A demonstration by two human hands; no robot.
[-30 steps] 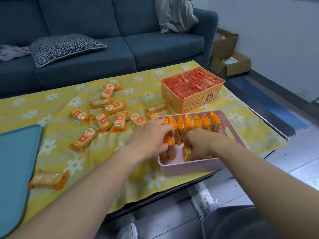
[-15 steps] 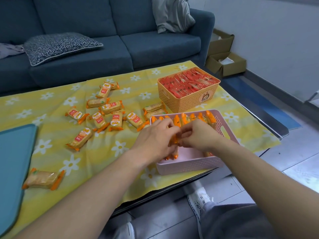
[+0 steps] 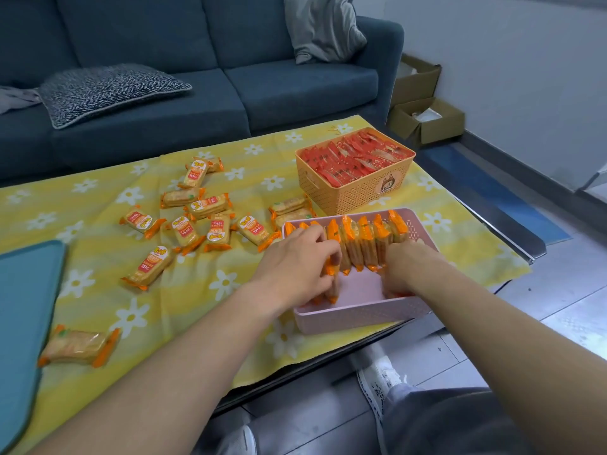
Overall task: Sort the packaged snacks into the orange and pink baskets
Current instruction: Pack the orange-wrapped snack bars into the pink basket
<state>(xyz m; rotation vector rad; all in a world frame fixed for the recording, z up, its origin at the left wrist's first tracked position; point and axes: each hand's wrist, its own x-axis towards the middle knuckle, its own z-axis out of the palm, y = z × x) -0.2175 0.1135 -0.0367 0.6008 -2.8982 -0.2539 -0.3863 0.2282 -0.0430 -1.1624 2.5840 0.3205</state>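
We see two baskets on the yellow cloth [image 3: 184, 300]. The orange basket [image 3: 358, 197] is packed with red packets [image 3: 354, 159], too many to count, and the pink basket [image 3: 361, 315] sits just in front of it. Both hands are in the pink one. Our left hand [image 3: 295, 264] curls its fingers round orange packets [image 3: 364, 244] at the left end of the upright row, and our right hand [image 3: 405, 267] grips those at the right end. Twelve more lie loose on the cloth.
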